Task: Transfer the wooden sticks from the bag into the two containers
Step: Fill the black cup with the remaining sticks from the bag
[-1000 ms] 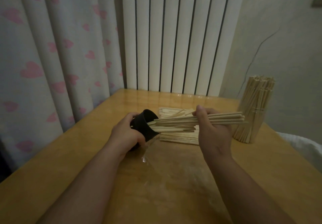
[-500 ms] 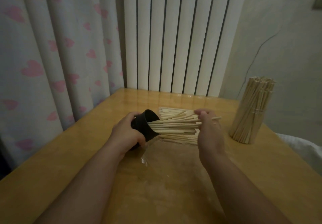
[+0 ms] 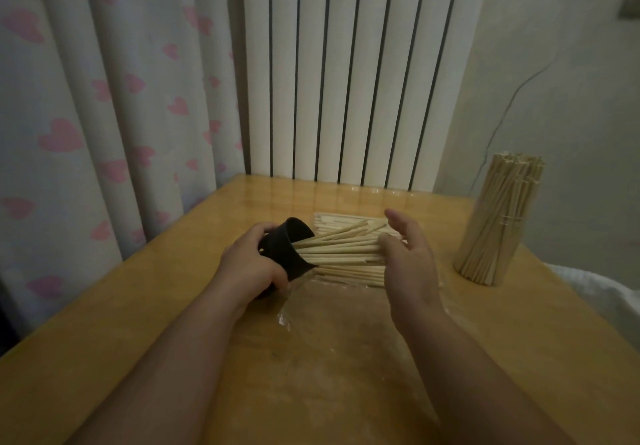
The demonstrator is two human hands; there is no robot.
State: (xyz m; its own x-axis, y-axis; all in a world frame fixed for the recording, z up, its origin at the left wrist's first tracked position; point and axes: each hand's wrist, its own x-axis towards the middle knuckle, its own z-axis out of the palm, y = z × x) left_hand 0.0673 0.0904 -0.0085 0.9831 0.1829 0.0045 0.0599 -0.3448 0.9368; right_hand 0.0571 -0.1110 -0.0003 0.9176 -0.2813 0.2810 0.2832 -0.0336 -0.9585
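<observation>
On the desk point(image 3: 138, 306), the far container point(image 3: 498, 226) stands packed with sticks and looks finished. The clear bag point(image 3: 287, 320) holds a flat layer yet to move. The left hand point(image 3: 252, 264) grips the black container point(image 3: 291, 250), tipped sideways and partly filled. The right hand point(image 3: 408, 261), fingers straight, presses the wooden sticks point(image 3: 339, 250) inward.

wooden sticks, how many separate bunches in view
3: a fanned bunch in the tilted black cup held by the left hand, a flat pile on the table behind it, an upright bundle far right. Some may be hidden.
</observation>
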